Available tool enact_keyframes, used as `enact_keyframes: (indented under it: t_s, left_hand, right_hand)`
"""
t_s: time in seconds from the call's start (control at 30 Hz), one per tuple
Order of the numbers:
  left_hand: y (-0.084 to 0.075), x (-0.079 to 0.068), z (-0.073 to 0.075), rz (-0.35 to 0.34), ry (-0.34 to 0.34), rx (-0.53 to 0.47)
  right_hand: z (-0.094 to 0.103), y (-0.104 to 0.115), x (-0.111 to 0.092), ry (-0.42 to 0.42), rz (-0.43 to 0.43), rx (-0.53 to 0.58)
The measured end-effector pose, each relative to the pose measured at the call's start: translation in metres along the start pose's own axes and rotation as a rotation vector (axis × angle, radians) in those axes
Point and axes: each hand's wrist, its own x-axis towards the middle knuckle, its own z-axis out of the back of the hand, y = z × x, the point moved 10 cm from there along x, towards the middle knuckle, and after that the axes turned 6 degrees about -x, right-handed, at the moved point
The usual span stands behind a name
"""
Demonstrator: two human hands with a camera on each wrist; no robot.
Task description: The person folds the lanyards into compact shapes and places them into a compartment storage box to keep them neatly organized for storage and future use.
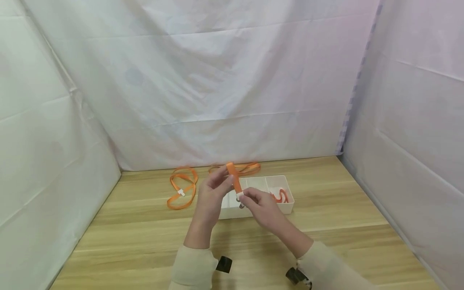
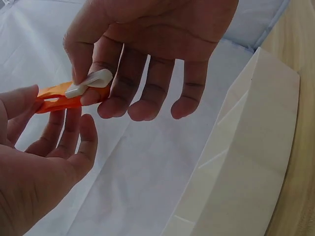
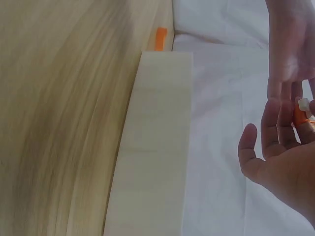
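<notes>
Seemingly partway: left hand pinching folded orange fabric lanyard near white plastic compartmented box, right hand pinching its white clip; one red-orange strap already boxed, two flat orange lanyards loose on wood-grain bench.

Table: pale wood-grain top, extending to either side of the hands. Directly on it — a white divided box, just beyond the left hand and right hand, partly hidden by them; a looped orange strap with white clip, left of the left hand; a second orange strap, beyond both hands.
</notes>
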Motion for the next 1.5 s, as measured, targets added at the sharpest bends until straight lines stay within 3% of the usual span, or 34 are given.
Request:
enact_keyframes:
  t_s: [0.1,0.23,0.37,0.5,0.67,1.0,1.1,1.33,1.5]
  left_hand:
    - [-0.003,-0.001,-0.004,-0.02,-0.046,-0.137]
    - [-0.007,-0.003,-0.016,-0.049,-0.072,-0.366]
    - [-0.008,-0.004,-0.02,-0.071,-0.105,-0.438]
    - [-0.007,-0.004,-0.018,-0.079,-0.139,-0.457]
    - [-0.007,-0.005,-0.017,-0.083,-0.148,-0.463]
    - [-0.014,-0.007,-0.022,-0.107,-0.136,-0.454]
    - [-0.016,-0.008,-0.023,-0.118,-0.145,-0.437]
    - [-0.017,-0.01,-0.023,-0.131,-0.174,-0.412]
    - [-0.017,-0.01,-0.024,-0.12,-0.173,-0.393]
  right_hand:
    - [-0.003,0.005,-0.004,0.002,0.016,0.015]
    - [-0.001,0.019,-0.007,-0.066,0.112,0.005]
    - [0.003,0.033,-0.013,-0.179,0.181,-0.087]
    - [0.005,0.044,-0.019,-0.254,0.227,-0.168]
    - [0.005,0.051,-0.023,-0.274,0.252,-0.199]
    - [0.011,0.039,-0.019,-0.228,0.094,-0.029]
    - [0.013,0.043,-0.021,-0.263,0.122,-0.058]
    - [0.017,0.059,-0.028,-0.394,0.282,-0.208]
    - [0.022,0.056,-0.029,-0.413,0.27,-0.15]
